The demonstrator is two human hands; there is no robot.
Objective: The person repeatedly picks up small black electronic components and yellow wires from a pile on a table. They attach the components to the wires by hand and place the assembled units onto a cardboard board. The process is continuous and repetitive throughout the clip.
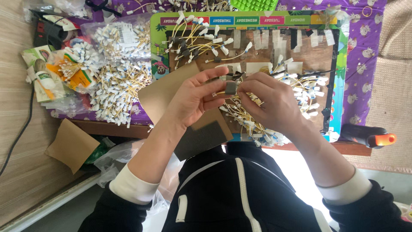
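**Grey block pinched between both hands**

Grey and small, a squarish connector block [231, 87] sits gripped between the left hand [193, 101] and right hand [270, 103], above the brown wooden work board [253, 49]. Right fingers seem to pinch a thin yellow wire [249, 99] at it, though that's hard to see. Heaped white-tagged yellow wires [116, 88] lie left; an orange-tipped black glue gun [369, 136] rests right.

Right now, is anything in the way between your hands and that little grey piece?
Nothing visible. The left hand and the right hand both already pinch the small grey connector directly, above the brown work board. Loose yellow wires lie beneath, not between.
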